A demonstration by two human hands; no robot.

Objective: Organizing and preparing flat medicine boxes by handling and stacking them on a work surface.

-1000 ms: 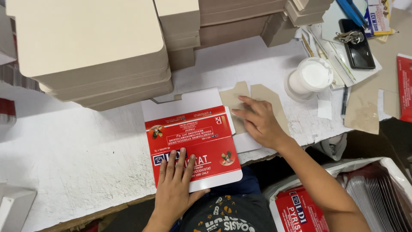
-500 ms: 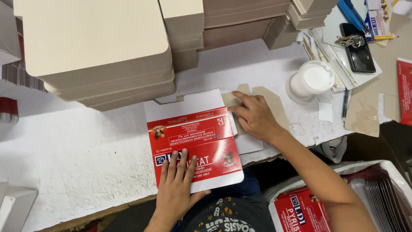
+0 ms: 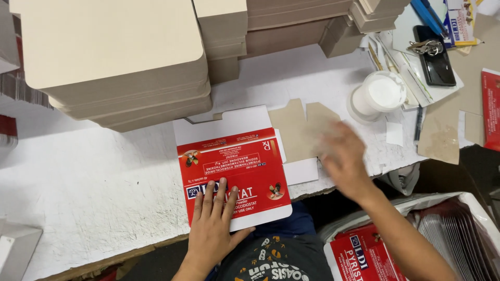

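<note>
Flat, left hand [image 3: 211,229] pinning red carton [image 3: 234,174] at table edge [image 3: 104,260], right hand [image 3: 341,156] blurred

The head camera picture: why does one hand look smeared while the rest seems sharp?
In the head view, the right hand is motion-blurred over the brown card flaps; the left hand, flat on the red and white carton, is crisp. Light is even and soft on the white table, with no strong glare.

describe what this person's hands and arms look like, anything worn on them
Both are bare: no gloves, rings, watch or sleeves show on the left hand or the right hand, which is motion-blurred. Fingers are slim with short nails. A dark printed shirt shows at the bottom edge.
</note>
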